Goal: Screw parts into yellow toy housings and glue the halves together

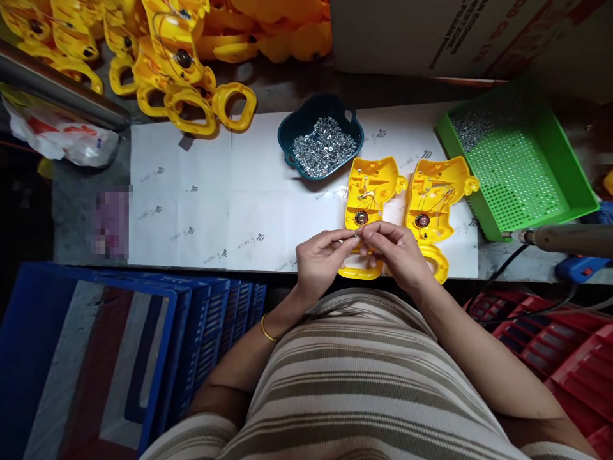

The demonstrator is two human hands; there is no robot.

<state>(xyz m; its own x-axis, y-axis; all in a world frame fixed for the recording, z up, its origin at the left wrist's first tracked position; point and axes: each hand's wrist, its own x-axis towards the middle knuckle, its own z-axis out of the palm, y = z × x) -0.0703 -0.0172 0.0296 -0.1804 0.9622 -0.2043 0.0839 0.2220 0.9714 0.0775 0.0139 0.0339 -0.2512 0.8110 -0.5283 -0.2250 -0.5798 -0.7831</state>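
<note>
My left hand and my right hand meet fingertip to fingertip, both pinched closed on something tiny that I cannot make out. They hover over the handle end of a yellow plastic housing half, which has thin wires and a round dark part inside. Just to its right lies a second yellow housing half, also wired, with its looped handle toward me. Beyond them a dark teal bowl holds a heap of small shiny metal pieces.
A green perforated basket with small metal parts stands right, near a rod-shaped tool with a cable. Yellow housings pile up at back left. A cardboard box is behind. Blue crates and red crates flank me below the table.
</note>
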